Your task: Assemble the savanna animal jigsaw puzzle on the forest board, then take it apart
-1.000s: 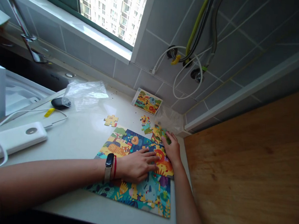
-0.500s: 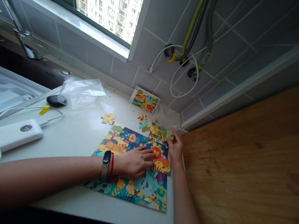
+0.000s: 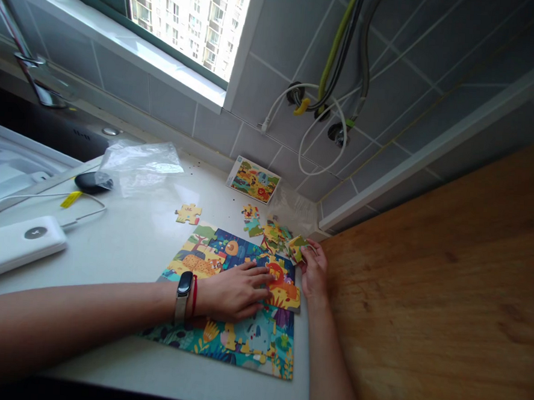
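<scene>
My left hand lies flat with fingers spread on the colourful animal puzzle, its fingertips by the orange lion. A watch and a red cord are on that wrist. At the puzzle's upper right corner, my right hand pinches a green and yellow puzzle piece, tilted up from the pile. Several loose pieces lie heaped just beyond the puzzle, with a few more to their left. One yellow piece sits apart near the upper left corner. Part of the puzzle is hidden under my left hand and forearm.
A picture card leans by the tiled wall. Clear plastic bags lie on the white counter. To the left are a black mouse, a white power bank and a sink. A wooden panel borders the right side.
My right hand has lifted and tilted the puzzle piece at the edge of the pile. My left hand stays on the puzzle. The whole view has shifted slightly.
</scene>
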`<state>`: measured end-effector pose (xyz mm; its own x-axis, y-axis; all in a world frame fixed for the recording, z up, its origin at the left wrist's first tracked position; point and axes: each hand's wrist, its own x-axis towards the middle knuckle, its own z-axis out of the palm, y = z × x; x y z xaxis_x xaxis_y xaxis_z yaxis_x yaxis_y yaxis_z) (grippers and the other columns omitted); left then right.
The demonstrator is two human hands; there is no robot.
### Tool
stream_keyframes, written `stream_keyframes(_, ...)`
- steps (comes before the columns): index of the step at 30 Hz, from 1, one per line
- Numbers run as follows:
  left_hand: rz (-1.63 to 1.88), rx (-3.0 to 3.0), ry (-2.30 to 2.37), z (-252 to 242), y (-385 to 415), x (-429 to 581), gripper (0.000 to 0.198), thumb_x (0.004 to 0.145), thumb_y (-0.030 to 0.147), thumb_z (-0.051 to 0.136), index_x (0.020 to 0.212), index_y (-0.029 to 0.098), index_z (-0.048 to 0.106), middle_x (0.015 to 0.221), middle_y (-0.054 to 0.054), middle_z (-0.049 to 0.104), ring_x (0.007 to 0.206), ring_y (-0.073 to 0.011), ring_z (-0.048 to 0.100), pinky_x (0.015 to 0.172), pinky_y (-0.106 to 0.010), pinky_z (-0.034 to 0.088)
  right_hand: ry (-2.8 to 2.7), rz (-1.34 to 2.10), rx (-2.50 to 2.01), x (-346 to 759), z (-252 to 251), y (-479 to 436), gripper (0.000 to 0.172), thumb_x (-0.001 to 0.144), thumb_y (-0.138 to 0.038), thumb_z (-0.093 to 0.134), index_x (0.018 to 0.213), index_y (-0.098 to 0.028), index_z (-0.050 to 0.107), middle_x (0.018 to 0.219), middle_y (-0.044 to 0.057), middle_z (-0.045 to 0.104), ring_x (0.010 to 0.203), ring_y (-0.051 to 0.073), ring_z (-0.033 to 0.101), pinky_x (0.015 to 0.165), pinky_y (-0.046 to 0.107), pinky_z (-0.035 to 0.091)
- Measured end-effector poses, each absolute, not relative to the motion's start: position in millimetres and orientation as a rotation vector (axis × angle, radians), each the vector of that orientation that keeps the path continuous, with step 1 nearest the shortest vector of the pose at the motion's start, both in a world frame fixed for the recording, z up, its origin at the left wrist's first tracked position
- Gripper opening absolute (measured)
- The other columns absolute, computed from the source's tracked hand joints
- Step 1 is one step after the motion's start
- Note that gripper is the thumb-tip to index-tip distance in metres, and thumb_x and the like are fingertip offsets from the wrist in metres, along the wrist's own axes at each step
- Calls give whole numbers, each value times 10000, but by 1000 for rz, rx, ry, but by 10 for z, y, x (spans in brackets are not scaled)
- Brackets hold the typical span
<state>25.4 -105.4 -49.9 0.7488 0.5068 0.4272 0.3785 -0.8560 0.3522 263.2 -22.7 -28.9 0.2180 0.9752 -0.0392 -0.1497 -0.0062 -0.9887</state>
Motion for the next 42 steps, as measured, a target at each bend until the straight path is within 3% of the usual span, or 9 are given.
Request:
stream_keyframes(5,725,2699,705,-495,-1053,262,291,1041,357,536,1266,213,652,1521,-132,577,1384,-342,559,1197,-549,383,-913,1082,-1210,2665,-311,-204,499,562,-340,953,871,-258,571,725,-89,632,596,95,612,492,174,518)
stream_keyframes(11,710,2700,712,-476,-1060,261,292,1048,372,536,1257,210,659,1517,-135,581,1382,-346,560,1195,-556,388,-1031,1098,-1211,2653,-294,-241,568,629,-337,901,1160,-291,706,840,-59,651,615,91,576,487,184,487)
stream_keyframes(17,698,2710,717,-477,-1053,258,299,1057,392,524,1265,220,652,1519,-131,580,1385,-334,555,1193,-540,392,-1156,1093,-1312,2681,-349,-229,458,653,-429,881,1057,-293,714,980,-18,711,727,140,614,561,231,494)
stream_keyframes(20,714,2704,715,-456,-1055,251,298,1054,388,530,1263,217,655,1510,-129,588,1377,-337,563,1184,-538,403,-1240,1159,-1379,2759,-302,-226,437,624,-492,914,947,-258,733,891,-6,717,741,162,623,600,250,503)
stream_keyframes(24,708,2703,710,-432,-1059,248,302,1056,387,529,1271,217,653,1508,-126,590,1383,-338,558,1183,-536,404,-1314,1307,-1470,2925,-194,-240,461,525,-509,986,768,-189,761,699,6,703,639,153,592,543,241,454)
stream_keyframes(30,664,2717,727,-427,-1065,254,300,1064,376,509,1288,227,642,1517,-118,587,1373,-326,562,1183,-513,402,-1323,1458,-1528,3034,-191,-263,469,469,-500,1007,701,-172,764,654,-3,719,576,126,584,531,223,454)
stream_keyframes(37,741,2671,693,-435,-1061,257,289,1043,358,551,1282,230,650,1521,-118,585,1378,-333,565,1188,-522,397,-1212,1375,-1470,3059,-254,-207,510,546,-379,988,997,-210,820,756,-11,753,610,115,602,471,174,422)
stream_keyframes(42,681,2701,713,-402,-1066,252,291,1053,364,534,1278,220,650,1507,-125,597,1369,-337,572,1183,-526,401,-1089,1364,-1363,3023,-220,-218,577,559,-252,970,1105,-282,787,802,-50,715,707,152,723,631,261,620)
